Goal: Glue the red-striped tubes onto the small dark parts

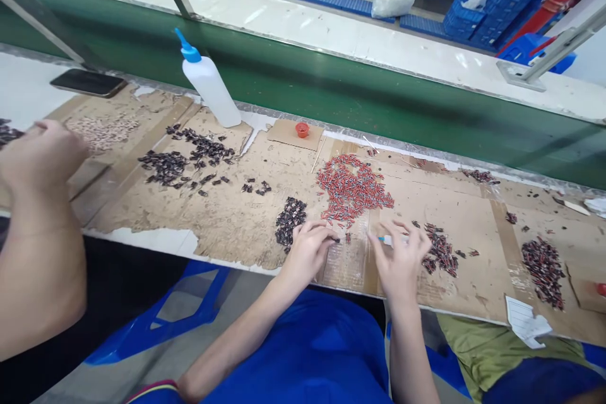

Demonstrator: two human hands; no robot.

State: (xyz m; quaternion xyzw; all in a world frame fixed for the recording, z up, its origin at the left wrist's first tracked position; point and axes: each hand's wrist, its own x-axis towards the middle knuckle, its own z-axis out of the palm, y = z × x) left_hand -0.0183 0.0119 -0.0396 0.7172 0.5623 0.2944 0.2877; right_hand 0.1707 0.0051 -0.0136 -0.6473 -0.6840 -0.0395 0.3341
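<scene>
My left hand (308, 246) pinches a small black part (337, 240) just over the front of the cardboard. Across from it, my right hand (403, 254) is closed around a thin white tool with a blue tip (384, 238), most of it hidden by the fingers. Between the hands lies one small red-and-black piece (348, 237). A pile of black parts (290, 222) sits beside my left hand, and a wide pile of small red pieces (353, 189) spreads beyond both hands. Right of my right hand is a pile of red-and-black pieces (441, 250).
A small red cup (302, 130) stands on a cardboard scrap, near a white bottle with a blue nozzle (211, 85). A phone (88, 83) lies further left. A co-worker's arm (40, 227) reaches in at left. Another person (511, 353) sits at right.
</scene>
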